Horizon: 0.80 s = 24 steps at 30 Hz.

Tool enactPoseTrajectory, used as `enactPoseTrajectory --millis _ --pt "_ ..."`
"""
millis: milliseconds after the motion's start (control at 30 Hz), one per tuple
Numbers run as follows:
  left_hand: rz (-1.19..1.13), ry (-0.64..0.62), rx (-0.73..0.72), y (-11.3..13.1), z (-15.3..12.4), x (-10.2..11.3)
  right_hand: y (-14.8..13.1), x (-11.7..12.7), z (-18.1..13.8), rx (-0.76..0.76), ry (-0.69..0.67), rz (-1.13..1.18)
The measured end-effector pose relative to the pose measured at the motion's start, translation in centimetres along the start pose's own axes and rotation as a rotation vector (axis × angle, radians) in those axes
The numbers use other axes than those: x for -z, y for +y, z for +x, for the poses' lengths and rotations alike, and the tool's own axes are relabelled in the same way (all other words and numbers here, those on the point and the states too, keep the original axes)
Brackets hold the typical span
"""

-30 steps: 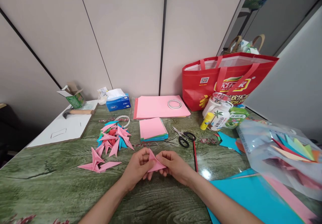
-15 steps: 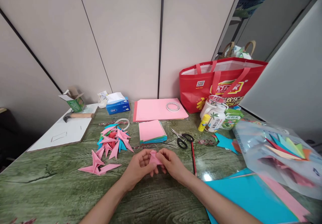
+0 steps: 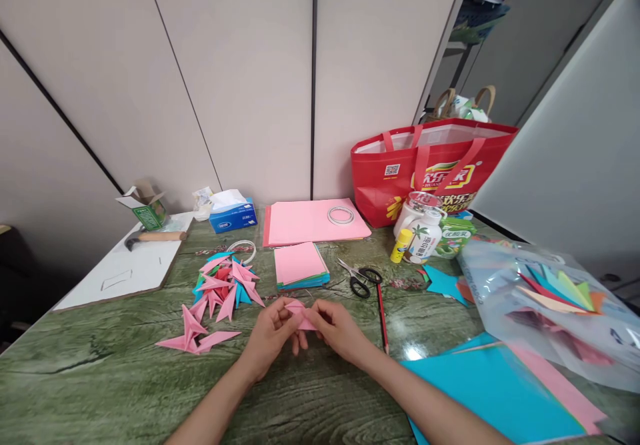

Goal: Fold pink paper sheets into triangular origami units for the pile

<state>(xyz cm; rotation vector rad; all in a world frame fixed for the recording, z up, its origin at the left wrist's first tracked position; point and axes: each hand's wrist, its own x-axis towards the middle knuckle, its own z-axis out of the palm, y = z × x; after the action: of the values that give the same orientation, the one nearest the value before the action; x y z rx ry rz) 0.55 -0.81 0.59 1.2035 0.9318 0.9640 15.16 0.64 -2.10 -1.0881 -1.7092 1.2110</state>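
Note:
Both hands meet over the middle of the green table (image 3: 100,378), pinching a small folded pink paper piece (image 3: 300,315) between them. My left hand (image 3: 273,335) grips its left side with fingers curled. On the right side my right hand (image 3: 337,328) is closed on it too. To the left lies a heap of folded pink and blue paper pieces (image 3: 225,285). A stack of small square sheets (image 3: 300,265), pink on top, sits just beyond the hands.
Black scissors (image 3: 363,278) and a red pencil (image 3: 383,315) lie right of the hands. Large pink sheets (image 3: 313,222) with a tape ring lie at the back, by a tissue box (image 3: 233,215), red bag (image 3: 430,168), glue stick (image 3: 399,245) and plastic bag (image 3: 545,298). Blue sheets (image 3: 490,385) lie front right.
The pink piece has been folded smaller between my hands; its long point to the right no longer shows. The view has tilted slightly, hands staying at the same spot.

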Motion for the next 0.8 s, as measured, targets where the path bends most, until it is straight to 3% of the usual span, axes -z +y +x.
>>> enactPoseTrajectory --millis 167,367,500,633,800 --pt "-0.001 -0.016 0.05 -0.3 0.1 0.1 -0.2 -0.2 0.0 -0.04 -0.02 0.02" --pt "-0.047 -0.067 0.103 -1.1 0.1 0.1 -0.3 -0.2 -0.2 -0.021 0.081 0.016" --pt "-0.117 -0.109 0.116 -1.0 0.0 0.1 -0.2 -0.2 -0.2 -0.063 0.072 0.06" --pt "-0.153 -0.074 0.122 -0.7 0.2 0.2 -0.1 -0.1 0.0 -0.072 0.071 0.089" --pt "-0.18 0.077 0.105 -0.8 0.5 0.4 -1.4 1.5 0.4 0.053 0.307 0.155"
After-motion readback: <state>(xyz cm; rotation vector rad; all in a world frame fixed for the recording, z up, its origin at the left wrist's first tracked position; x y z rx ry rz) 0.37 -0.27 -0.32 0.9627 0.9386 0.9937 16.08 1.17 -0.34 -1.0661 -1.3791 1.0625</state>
